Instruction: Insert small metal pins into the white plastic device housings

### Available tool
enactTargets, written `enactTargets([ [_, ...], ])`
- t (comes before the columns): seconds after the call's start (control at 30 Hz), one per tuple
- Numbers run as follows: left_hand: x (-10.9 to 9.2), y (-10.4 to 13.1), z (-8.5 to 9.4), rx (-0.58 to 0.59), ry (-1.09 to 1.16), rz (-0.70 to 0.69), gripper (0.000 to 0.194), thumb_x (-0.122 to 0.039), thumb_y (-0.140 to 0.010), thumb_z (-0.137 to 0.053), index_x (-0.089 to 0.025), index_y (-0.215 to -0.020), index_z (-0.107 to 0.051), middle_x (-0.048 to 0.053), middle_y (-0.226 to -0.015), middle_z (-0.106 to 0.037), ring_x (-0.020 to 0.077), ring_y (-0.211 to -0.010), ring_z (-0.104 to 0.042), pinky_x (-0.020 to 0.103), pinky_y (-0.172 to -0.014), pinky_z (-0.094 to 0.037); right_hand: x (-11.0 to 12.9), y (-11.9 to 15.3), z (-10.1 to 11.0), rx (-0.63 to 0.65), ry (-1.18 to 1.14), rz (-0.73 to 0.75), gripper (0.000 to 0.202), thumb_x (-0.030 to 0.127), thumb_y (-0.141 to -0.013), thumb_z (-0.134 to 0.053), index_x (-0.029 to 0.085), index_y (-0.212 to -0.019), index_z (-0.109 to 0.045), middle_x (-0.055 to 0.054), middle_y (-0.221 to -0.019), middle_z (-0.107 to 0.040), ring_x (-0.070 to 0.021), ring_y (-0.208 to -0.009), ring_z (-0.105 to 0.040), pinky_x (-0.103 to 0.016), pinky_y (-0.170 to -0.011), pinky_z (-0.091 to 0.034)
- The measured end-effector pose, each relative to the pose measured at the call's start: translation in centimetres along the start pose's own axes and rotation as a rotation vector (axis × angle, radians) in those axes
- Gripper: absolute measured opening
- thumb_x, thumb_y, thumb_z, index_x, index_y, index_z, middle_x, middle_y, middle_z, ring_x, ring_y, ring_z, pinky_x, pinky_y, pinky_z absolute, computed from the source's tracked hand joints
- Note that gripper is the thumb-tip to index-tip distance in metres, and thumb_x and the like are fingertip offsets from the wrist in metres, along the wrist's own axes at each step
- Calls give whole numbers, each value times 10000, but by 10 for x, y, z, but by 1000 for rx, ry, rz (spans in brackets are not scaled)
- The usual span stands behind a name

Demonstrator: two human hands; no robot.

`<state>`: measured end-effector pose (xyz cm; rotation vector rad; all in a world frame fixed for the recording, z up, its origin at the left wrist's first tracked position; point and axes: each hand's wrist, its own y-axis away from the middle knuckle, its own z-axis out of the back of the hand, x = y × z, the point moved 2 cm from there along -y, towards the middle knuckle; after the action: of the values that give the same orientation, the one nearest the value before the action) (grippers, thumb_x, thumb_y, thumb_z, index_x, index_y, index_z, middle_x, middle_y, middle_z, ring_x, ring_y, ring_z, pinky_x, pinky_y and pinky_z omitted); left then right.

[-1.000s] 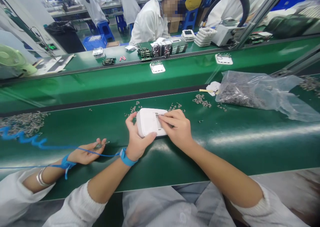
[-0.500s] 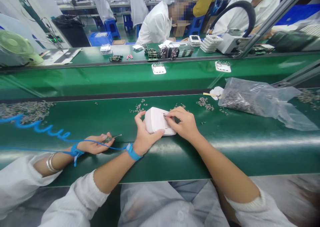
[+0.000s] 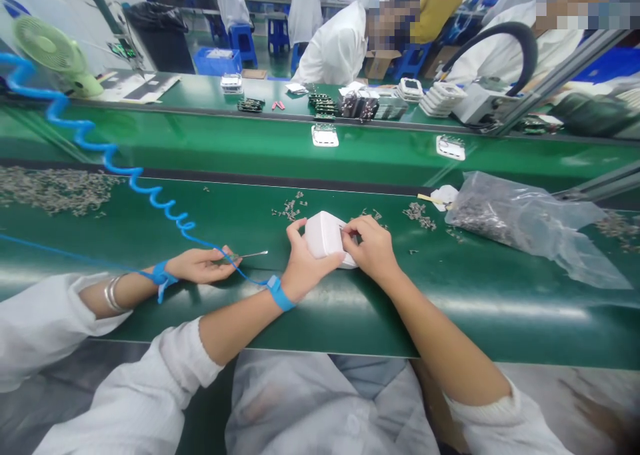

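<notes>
My left hand [image 3: 311, 263] grips a white, rounded plastic housing [image 3: 323, 235] from its left side, thumb along the near edge. The housing is held tilted over the green work surface. Against its right face, my right hand [image 3: 371, 247] is closed in a pinch, thumb and forefinger at a slot. Whatever lies between those fingertips is too small and covered to make out. Small metal pieces [image 3: 290, 208] lie scattered just behind the housing, with another little pile [image 3: 420, 215] to the right. A blue wrist strap [image 3: 279, 293] is around my left wrist.
To the left, a co-worker's hand [image 3: 203, 266] holds a thin pale-tipped tool [image 3: 255, 254]. A coiled blue cord [image 3: 135, 178] hangs across the left side. A clear bag of metal pieces [image 3: 500, 208] lies right. White covers [image 3: 325, 136] rest on the green strip behind.
The view has shifted slightly. The housing has turned a little, so its slotted face shows less. The coiled cord has risen, and the co-worker's tool points further right. Both my hands keep their hold.
</notes>
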<state>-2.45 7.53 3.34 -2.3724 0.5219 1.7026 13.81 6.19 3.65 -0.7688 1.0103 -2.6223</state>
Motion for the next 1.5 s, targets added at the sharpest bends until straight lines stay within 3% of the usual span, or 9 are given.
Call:
enactTargets([
  [0.23,5,-3,2,-21,114,49,838,-201,-643,-844,-270,-1243,-263,66,-1185,-640,224,-1049,-651,434,-952,-517,-3,-2,7,56,-17,-23,106,125,-824,-537,213,-773,-567,-22,-752,-602,-175,-714,-568,-307,-667,-477],
  [0.47,-1,-10,5,-76,157,82,821,-236,-615,-861,-266,-1194,-280,75,-1227,-618,239,-1115,-623,438,-939,-531,-28,-8,41,-68,-103,-247,84,193,-812,-587,210,-731,-573,0,-724,-603,-150,-655,-545,-294,-635,-453],
  [0.63,-8,-16,8,-111,217,63,807,-253,-594,-866,-282,-1162,-294,75,-1267,-592,255,-1110,-620,382,-796,-579,-56,-7,56,-82,-5,-401,84,258,-780,-584,201,-721,-602,-17,-730,-632,-159,-653,-545,-309,-650,-449],
  [0.83,-13,-22,15,-45,343,41,639,-224,-629,-806,-268,-1132,-413,30,-1153,-651,256,-1064,-651,418,-827,-582,-80,0,59,306,121,-591,76,202,-667,-585,192,-595,-609,-8,-590,-629,-155,-567,-549,-289,-578,-408],
  [0.97,-16,-29,19,23,452,53,501,-241,-672,-673,-203,-1158,-558,80,-1177,-687,308,-1133,-638,439,-910,-553,-84,1,62,406,83,-561,66,200,-628,-618,189,-564,-634,1,-556,-638,-142,-529,-548,-274,-547,-397],
  [1.1,-15,-36,21,58,519,84,599,-232,-575,-571,-157,-1168,-615,93,-1083,-726,337,-1102,-648,460,-913,-531,-66,-3,67,219,-77,-546,166,336,-729,-674,178,-780,-681,-36,-719,-688,-163,-632,-588,-294,-595,-458],
  [1.27,-11,-39,23,97,429,-43,648,-185,-484,-556,-182,-1128,-633,53,-989,-713,292,-958,-656,397,-802,-524,3,9,44,119,-808,-643,713,435,-679,-813,246,-1269,-460,-88,-1081,-727,-235,-889,-713,-372,-722,-594],
  [1.37,-12,-39,23,114,382,-82,637,-209,-517,-592,-186,-1152,-620,55,-1043,-693,277,-993,-635,365,-813,-497,36,20,28,49,-886,-796,683,367,-656,-845,254,-1205,-456,-78,-1043,-750,-249,-877,-739,-391,-728,-622],
  [1.5,-18,-38,25,79,437,-65,516,-359,-668,-641,-209,-1156,-569,61,-1121,-656,237,-988,-631,354,-823,-485,37,10,36,-111,-855,-813,580,335,-646,-837,238,-1109,-501,-57,-966,-764,-234,-799,-741,-371,-669,-630],
])
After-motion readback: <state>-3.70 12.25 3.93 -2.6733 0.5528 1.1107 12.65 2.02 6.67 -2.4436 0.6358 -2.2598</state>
